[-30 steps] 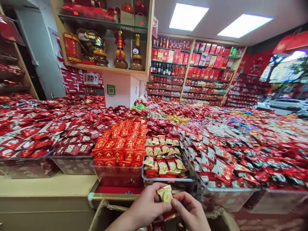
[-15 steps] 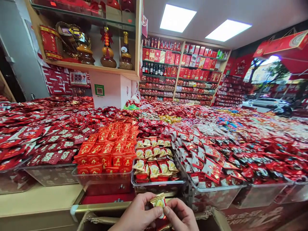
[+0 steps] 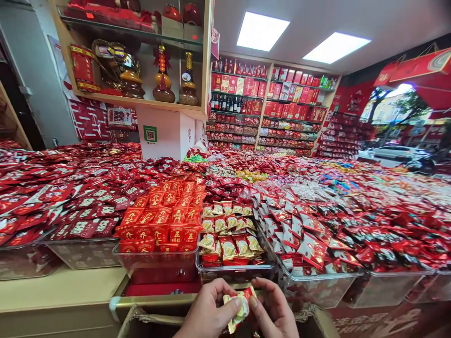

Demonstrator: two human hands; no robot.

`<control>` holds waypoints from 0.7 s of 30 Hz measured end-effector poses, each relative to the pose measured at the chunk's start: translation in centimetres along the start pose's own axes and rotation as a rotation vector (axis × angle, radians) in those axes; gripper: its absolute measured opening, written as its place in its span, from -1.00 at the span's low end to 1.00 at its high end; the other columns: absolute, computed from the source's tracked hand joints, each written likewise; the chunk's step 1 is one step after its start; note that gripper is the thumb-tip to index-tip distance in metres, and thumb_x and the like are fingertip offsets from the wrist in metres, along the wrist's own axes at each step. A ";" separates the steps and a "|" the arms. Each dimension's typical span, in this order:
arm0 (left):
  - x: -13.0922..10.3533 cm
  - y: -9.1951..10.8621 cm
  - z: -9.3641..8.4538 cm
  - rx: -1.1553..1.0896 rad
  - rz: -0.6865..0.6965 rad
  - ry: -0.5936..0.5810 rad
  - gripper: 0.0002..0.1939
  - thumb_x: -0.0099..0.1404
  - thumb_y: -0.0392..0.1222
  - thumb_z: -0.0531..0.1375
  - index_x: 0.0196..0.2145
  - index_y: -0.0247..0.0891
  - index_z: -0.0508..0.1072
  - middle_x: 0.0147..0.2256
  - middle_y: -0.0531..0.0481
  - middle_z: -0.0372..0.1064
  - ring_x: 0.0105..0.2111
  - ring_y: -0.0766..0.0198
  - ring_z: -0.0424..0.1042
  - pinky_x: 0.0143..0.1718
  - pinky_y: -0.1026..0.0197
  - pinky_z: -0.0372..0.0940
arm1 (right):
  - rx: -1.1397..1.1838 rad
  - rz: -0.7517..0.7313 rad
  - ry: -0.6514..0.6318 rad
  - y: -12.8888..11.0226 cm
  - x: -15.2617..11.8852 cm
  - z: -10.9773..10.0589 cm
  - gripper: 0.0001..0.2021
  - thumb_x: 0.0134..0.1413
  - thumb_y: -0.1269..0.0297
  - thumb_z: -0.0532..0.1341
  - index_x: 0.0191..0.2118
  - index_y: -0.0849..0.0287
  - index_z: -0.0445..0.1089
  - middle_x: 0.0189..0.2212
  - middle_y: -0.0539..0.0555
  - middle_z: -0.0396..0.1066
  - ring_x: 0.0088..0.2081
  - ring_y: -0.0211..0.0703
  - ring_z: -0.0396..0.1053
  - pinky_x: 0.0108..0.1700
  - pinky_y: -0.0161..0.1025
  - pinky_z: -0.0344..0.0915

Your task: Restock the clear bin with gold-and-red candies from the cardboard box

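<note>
At the bottom centre, both hands hold small gold, white and red wrapped candies [image 3: 241, 311] over an open cardboard box [image 3: 146, 319]. My left hand [image 3: 210, 312] pinches them from the left, its thumb lying on the wrapper. From the right, my right hand [image 3: 276, 310] grips the red end between thumb and fingers. Whether there is one packet or two overlapping is hard to tell. Just beyond the hands stands a clear bin [image 3: 235, 267] with rows of similar gold and red packets [image 3: 229, 246].
Left of that bin is one of orange-red packets [image 3: 158, 230]; to the right, one of white and red packets [image 3: 310, 249]. More candy piles stretch back. A wooden cabinet [image 3: 141, 103] overhangs the left side. Stocked shelves [image 3: 262, 108] line the back.
The packet between my hands has turned, and more red and white wrapping shows at its right end. My right hand's fingers have shifted up. The view has moved slightly left.
</note>
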State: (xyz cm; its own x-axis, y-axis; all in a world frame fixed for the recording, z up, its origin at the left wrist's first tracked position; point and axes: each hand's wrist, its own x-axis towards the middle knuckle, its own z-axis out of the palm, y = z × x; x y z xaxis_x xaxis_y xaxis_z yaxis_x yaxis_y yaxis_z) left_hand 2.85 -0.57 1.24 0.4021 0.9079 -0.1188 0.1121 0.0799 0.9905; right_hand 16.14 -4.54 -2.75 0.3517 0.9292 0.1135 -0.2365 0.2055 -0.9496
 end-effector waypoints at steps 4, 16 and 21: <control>0.0 -0.1 0.4 -0.037 0.007 0.077 -0.72 -0.02 -0.06 0.22 -0.56 -0.26 0.19 -0.65 0.16 0.21 -0.64 0.43 0.12 -0.59 0.36 0.05 | 0.041 -0.005 0.009 -0.2 -0.5 0.6 -0.64 -0.20 0.15 0.28 -0.25 0.15 0.20 -0.59 -0.04 0.31 -0.55 -0.27 0.26 -0.51 -0.34 0.24; -0.3 -0.2 0.8 -0.004 0.075 0.077 -0.71 0.12 -0.03 0.14 -0.52 -0.25 0.14 -0.68 0.22 0.10 -0.65 0.46 0.02 -0.61 0.39 -0.07 | -0.665 -0.655 -0.050 1.2 -0.9 -0.4 -0.60 -0.29 0.26 0.33 -0.18 0.08 0.35 0.01 0.26 0.19 -0.24 0.00 0.33 -0.26 -0.10 0.34; -1.0 1.5 -0.6 0.268 0.306 0.095 -0.78 0.25 -0.08 -0.01 -0.44 -0.26 0.27 -0.56 0.09 0.25 -0.54 0.36 0.23 -0.49 0.33 0.15 | -0.811 -0.923 -0.085 -1.1 -0.2 -0.4 -0.73 -0.06 0.56 0.12 -0.24 0.07 0.33 -0.33 0.14 0.43 -0.30 -0.13 0.38 -0.31 -0.22 0.36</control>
State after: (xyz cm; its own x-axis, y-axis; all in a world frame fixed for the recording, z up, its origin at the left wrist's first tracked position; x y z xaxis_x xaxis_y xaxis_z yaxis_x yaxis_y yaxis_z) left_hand 2.13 -1.09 2.93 0.3695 0.9080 0.1976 0.2379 -0.2980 0.9244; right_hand 16.71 -5.12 -1.90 0.0212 0.5603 0.8280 0.7110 0.5738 -0.4065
